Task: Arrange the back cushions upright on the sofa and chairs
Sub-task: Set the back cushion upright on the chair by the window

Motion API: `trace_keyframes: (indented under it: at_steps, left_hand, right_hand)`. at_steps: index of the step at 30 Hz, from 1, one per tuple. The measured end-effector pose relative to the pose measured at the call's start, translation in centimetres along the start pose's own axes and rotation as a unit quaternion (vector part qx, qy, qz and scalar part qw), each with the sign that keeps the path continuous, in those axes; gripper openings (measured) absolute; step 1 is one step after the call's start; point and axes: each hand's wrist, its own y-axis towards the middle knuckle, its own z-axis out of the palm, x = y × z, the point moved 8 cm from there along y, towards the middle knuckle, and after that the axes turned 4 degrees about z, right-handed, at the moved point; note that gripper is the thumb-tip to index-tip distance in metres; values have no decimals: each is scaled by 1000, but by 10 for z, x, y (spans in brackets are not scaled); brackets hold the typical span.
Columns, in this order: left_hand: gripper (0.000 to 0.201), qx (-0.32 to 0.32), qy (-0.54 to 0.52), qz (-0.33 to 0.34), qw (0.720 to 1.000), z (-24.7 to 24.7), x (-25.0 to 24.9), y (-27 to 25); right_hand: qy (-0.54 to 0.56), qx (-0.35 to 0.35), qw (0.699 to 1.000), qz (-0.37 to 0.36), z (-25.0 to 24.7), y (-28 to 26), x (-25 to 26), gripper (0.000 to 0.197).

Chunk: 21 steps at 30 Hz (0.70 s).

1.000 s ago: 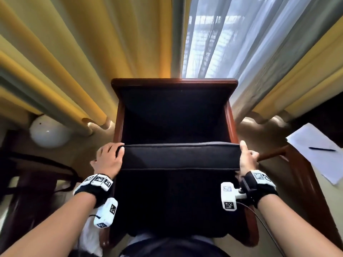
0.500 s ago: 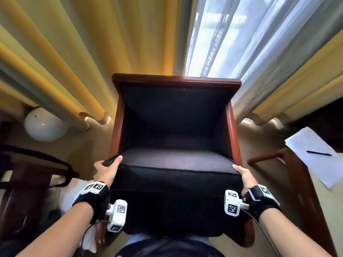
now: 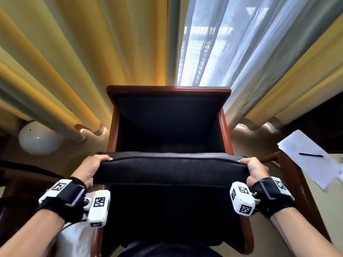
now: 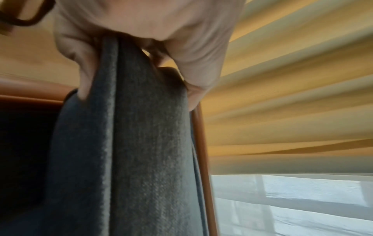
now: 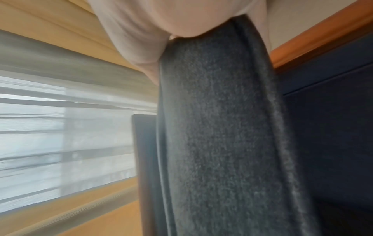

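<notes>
A dark grey cushion [image 3: 170, 169] is held up level across the front of a wooden armchair [image 3: 168, 89] with dark upholstery. My left hand [image 3: 92, 168] grips the cushion's left end, fingers curled over its top edge. My right hand [image 3: 254, 168] grips the right end the same way. In the left wrist view the fingers [image 4: 193, 75] wrap the cushion [image 4: 145, 143] from both sides. In the right wrist view the palm [image 5: 153, 32] closes over the cushion's edge [image 5: 218, 119]. The chair's seat below the cushion is hidden in shadow.
Yellow curtains [image 3: 74, 62] and a sheer white curtain [image 3: 232, 49] hang behind the chair. A white globe [image 3: 38, 138] lies on the floor at left. At right a wooden table [image 3: 289, 175] carries paper [image 3: 308, 158] and a pen [image 3: 310, 154].
The cushion has been lowered and lifted again; both hands now hold it higher, with fingers curled over its top edge rather than under its corners.
</notes>
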Motion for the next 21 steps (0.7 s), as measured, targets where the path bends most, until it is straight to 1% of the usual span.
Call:
trace_keyframes:
  at_steps: [2, 3, 4, 5, 7, 8, 9, 10, 11, 12, 13, 14, 15, 16, 17, 18, 19, 20, 21]
  left_hand:
    - [17, 0, -10, 14, 1000, -8, -17, -2]
    - [18, 1, -17, 21, 1000, -11, -26, -4]
    - [17, 10, -23, 28, 999, -11, -34, -6]
    - [14, 16, -30, 37, 999, -11, -44, -10]
    - [10, 1, -46, 51, 998, -13, -60, -11]
    - [9, -4, -59, 50, 997, -12, -66, -8]
    - [10, -1, -75, 54, 996, -7, -71, -5]
    - [18, -3, -86, 52, 995, -3, -74, -2]
    - [36, -4, -101, 52, 994, 3, -73, 8]
    - [58, -11, -109, 52, 993, 9, -70, 17]
    - [73, -21, -112, 53, 992, 14, -66, 24]
    - [76, -29, -105, 52, 993, 20, -61, 31]
    - [70, -33, -96, 46, 994, 27, -54, 35]
    - [67, -34, -92, 41, 994, 32, -46, 39]
    - [75, -34, -89, 39, 995, 36, -38, 41]
    - [91, -41, -83, 37, 995, 37, -27, 48]
    - [107, -51, -68, 46, 995, 37, -18, 58]
    - [121, -55, -46, 54, 996, 36, -9, 68]
    - [130, -52, -12, 53, 997, 38, -8, 66]
  right_hand:
    - [24, 13, 1000, -4, 3, 10, 11, 84]
    - [23, 11, 1000, -3, 3, 9, 16, 94]
    - [17, 5, 1000, -14, 3, 7, 24, 88]
    - [12, 3, 1000, -28, 3, 2, 32, 72]
    - [16, 15, 999, -34, 10, -11, 45, 36]
    - [28, 28, 999, -36, 14, -9, 47, 24]
    - [38, 36, 998, -32, 21, -7, 46, 18]
    - [45, 47, 998, -20, 30, -4, 42, 20]
    - [56, 57, 997, -4, 39, 0, 35, 27]
    - [70, 67, 995, 7, 48, 10, 27, 36]
    - [77, 67, 995, 17, 54, 22, 17, 47]
    - [73, 67, 995, 21, 60, 35, 9, 57]
    - [67, 75, 994, 32, 67, 54, -3, 64]
    - [55, 86, 994, 44, 73, 63, -12, 60]
    - [43, 97, 993, 44, 78, 58, -14, 50]
    - [26, 100, 994, 30, 83, 57, -15, 43]
    - [5, 104, 995, 3, 87, 63, -14, 46]
    - [-27, 103, 994, -28, 92, 64, -11, 59]
    - [-52, 101, 992, -50, 96, 75, -11, 78]
